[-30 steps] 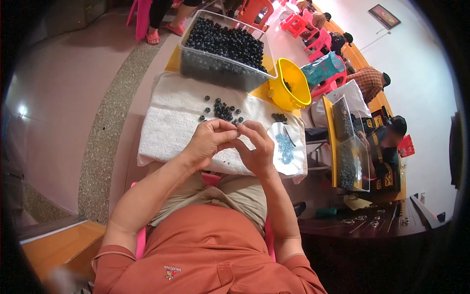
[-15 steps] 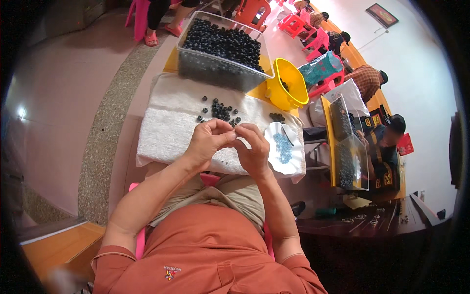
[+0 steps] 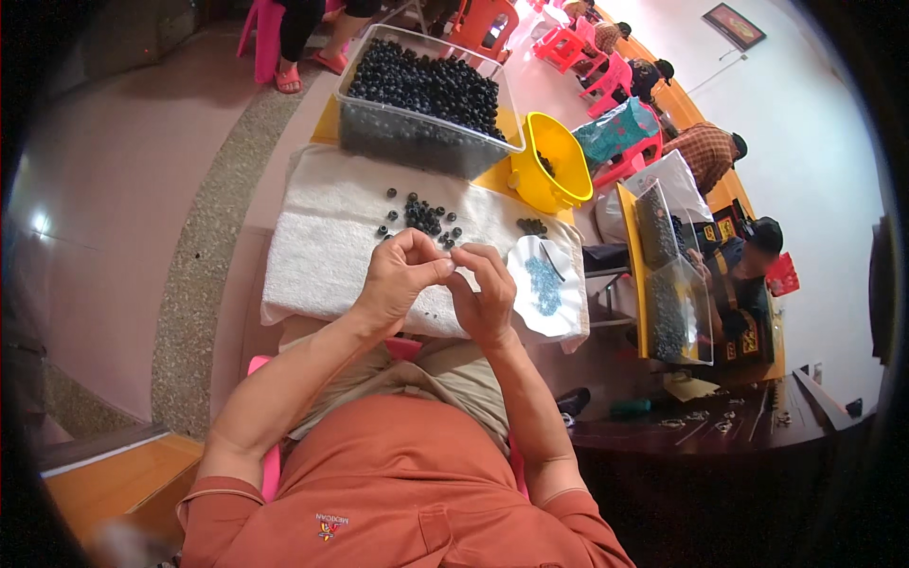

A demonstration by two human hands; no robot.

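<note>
My left hand (image 3: 398,281) and my right hand (image 3: 484,293) meet over the white towel (image 3: 317,256), thumbs and forefingers pinched together. Whatever sits between the fingertips is too small and covered to make out. Just beyond the fingers lies a loose cluster of small black round parts with holes (image 3: 423,216), partly hidden by my hands. To the right of my right hand is a white scalloped dish (image 3: 526,310) holding small pale blue pieces (image 3: 545,284) and a thin dark tool (image 3: 552,261). A small pile of dark parts (image 3: 532,226) rests behind the dish.
A clear plastic bin (image 3: 407,142) full of black parts stands at the table's far side, beside a yellow basket (image 3: 549,194). On the right, a co-worker (image 3: 743,275) sits by other clear bins (image 3: 684,308). Pink chairs (image 3: 609,80) and more people line the back right.
My hands stay pinched together in nearly the same place, with only slight finger movement. The whole view has shifted a little.
</note>
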